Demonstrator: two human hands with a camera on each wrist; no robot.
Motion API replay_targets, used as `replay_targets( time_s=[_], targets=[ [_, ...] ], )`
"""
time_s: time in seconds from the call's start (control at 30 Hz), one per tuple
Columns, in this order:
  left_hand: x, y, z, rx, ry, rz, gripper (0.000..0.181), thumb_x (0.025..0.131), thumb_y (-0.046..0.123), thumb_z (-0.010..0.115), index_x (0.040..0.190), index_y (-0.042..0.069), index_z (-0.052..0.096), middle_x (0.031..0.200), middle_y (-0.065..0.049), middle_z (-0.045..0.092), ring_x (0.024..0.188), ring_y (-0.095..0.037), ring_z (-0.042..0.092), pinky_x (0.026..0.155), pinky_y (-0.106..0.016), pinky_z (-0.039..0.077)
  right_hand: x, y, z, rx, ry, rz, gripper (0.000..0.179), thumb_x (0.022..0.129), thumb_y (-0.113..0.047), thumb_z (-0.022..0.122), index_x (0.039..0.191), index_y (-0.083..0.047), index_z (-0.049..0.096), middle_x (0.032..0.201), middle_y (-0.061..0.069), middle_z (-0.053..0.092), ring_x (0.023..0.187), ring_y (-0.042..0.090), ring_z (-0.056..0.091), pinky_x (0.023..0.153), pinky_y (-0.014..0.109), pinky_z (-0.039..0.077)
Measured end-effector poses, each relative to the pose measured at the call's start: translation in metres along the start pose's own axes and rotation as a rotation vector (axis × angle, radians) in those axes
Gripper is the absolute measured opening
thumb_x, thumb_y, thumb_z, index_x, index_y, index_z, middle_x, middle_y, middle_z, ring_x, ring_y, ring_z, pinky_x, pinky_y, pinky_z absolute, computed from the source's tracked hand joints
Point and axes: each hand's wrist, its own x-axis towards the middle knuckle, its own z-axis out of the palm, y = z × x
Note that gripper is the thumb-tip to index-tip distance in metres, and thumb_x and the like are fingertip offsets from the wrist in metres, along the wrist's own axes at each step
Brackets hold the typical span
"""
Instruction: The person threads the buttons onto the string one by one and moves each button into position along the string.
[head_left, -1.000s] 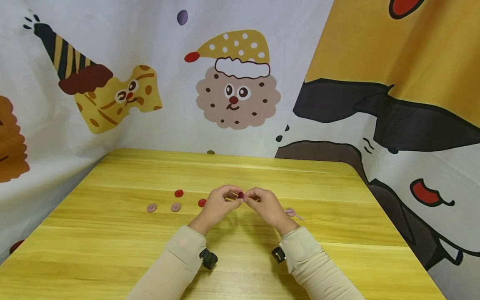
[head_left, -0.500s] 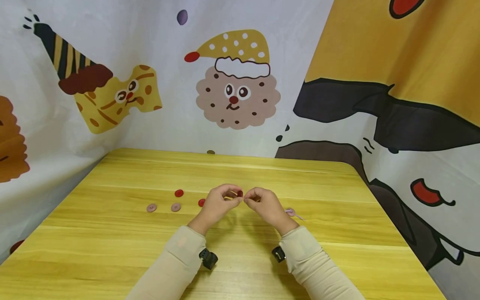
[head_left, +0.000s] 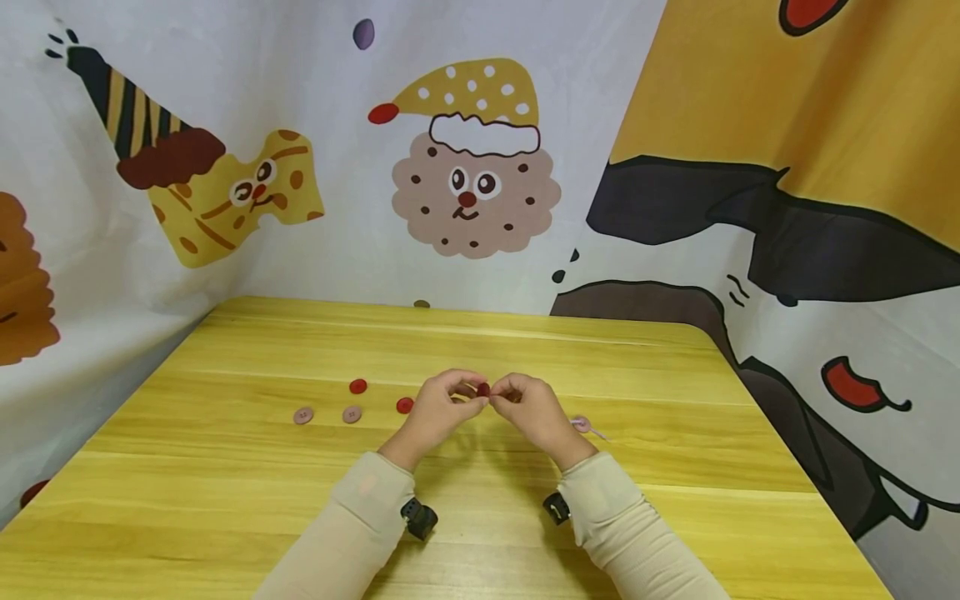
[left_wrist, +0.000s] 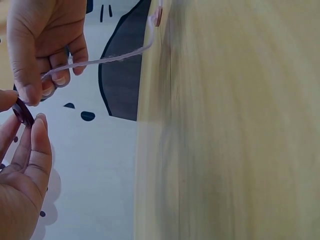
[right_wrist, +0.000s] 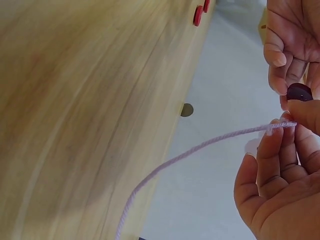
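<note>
Over the middle of the table, my left hand [head_left: 438, 412] pinches a dark red button [head_left: 483, 389] by its edge between thumb and fingers. My right hand [head_left: 534, 412] meets it from the right, pinching the end of a pale lilac yarn [right_wrist: 200, 146] with thumb and fingertips. In the right wrist view the yarn's tip shows close below the dark button [right_wrist: 299, 92]. The yarn sags from the right hand down to a pink button [head_left: 581, 424] lying on the table to the right, threaded on it. The holes of the held button are mostly hidden.
Left of the hands, two red buttons [head_left: 357, 387] and two pink buttons [head_left: 352, 414] lie spread on the wooden table [head_left: 225, 500]. A printed cartoon curtain [head_left: 322, 250] hangs behind the table's far edge. Both wrists carry small black cameras [head_left: 418, 518].
Half a second ago the left hand and dark button drew slightly left, away from the right fingertips. Now they are back close against them. The loose buttons have not moved.
</note>
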Motion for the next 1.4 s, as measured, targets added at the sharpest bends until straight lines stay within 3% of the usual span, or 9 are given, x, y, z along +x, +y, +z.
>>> replay_targets(
  time_s=[0.5, 0.87, 1.1, 1.4],
  targets=[
    [0.0001, 0.0002, 0.0002, 0.0, 0.005, 0.002, 0.026, 0.089, 0.008, 0.07, 0.114, 0.007, 0.067, 0.103, -0.005, 0.066, 0.094, -0.02, 0.061, 0.081, -0.036, 0.053, -0.0015, -0.0011, -0.0005, 0.027, 0.003, -0.008, 0.004, 0.092, -0.007, 0.065, 0.09, -0.009, 0.068, 0.085, 0.0, 0.065, 0.074, 0.015, 0.055, 0.065, 0.031, 0.048],
    [-0.0001, -0.001, -0.0001, -0.002, 0.022, 0.016, 0.024, 0.089, 0.009, 0.069, 0.112, 0.007, 0.068, 0.104, -0.004, 0.066, 0.093, -0.019, 0.062, 0.08, -0.036, 0.053, 0.0004, 0.0012, 0.0004, -0.034, 0.024, -0.024, 0.006, 0.092, -0.008, 0.065, 0.095, -0.008, 0.071, 0.09, 0.001, 0.068, 0.076, 0.013, 0.056, 0.064, 0.028, 0.049],
    [0.0004, 0.0003, -0.0002, 0.002, 0.03, -0.017, 0.025, 0.088, 0.01, 0.07, 0.113, 0.008, 0.068, 0.103, -0.004, 0.066, 0.094, -0.019, 0.061, 0.082, -0.037, 0.053, -0.0005, 0.0015, 0.0009, -0.04, 0.017, -0.008, 0.006, 0.094, -0.01, 0.063, 0.096, -0.011, 0.069, 0.094, 0.0, 0.066, 0.081, 0.014, 0.057, 0.068, 0.03, 0.049],
    [0.001, -0.0003, 0.0011, -0.018, 0.024, -0.009, 0.024, 0.088, 0.009, 0.07, 0.112, 0.007, 0.068, 0.103, -0.004, 0.068, 0.094, -0.02, 0.062, 0.081, -0.037, 0.054, -0.0011, 0.0009, 0.0022, -0.019, 0.038, -0.027, 0.006, 0.095, -0.008, 0.061, 0.095, -0.01, 0.067, 0.093, -0.001, 0.065, 0.081, 0.014, 0.057, 0.071, 0.032, 0.05]
  ],
)
